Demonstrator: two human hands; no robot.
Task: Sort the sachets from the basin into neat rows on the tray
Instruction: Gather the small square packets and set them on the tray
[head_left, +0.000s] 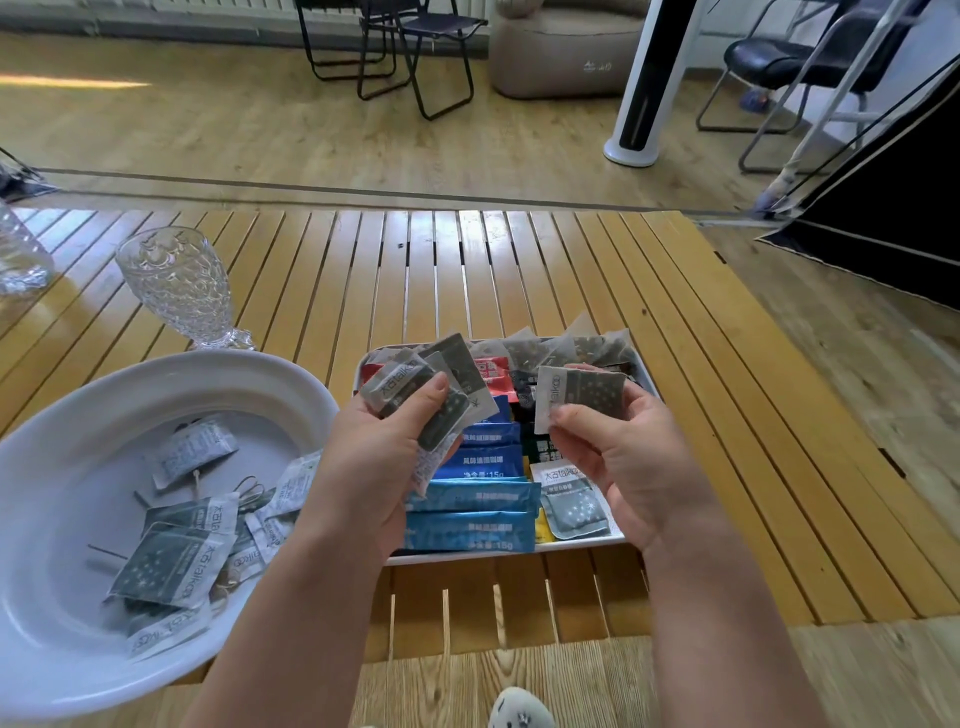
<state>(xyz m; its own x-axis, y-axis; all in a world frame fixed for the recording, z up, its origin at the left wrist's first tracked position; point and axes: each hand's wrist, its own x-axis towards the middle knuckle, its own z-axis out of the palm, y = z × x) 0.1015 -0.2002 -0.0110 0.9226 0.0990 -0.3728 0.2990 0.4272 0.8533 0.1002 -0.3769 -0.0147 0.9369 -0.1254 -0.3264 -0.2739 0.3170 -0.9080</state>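
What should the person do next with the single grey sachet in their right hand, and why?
Probably lay it flat beside the grey sachet on the tray, near its front right corner. The right hand pinches one grey sachet just above that spot, the left hand holds a bunch of sachets, and more wait in the basin.

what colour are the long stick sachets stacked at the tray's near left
Blue with white print, the long stick sachets in the white tray; head view.
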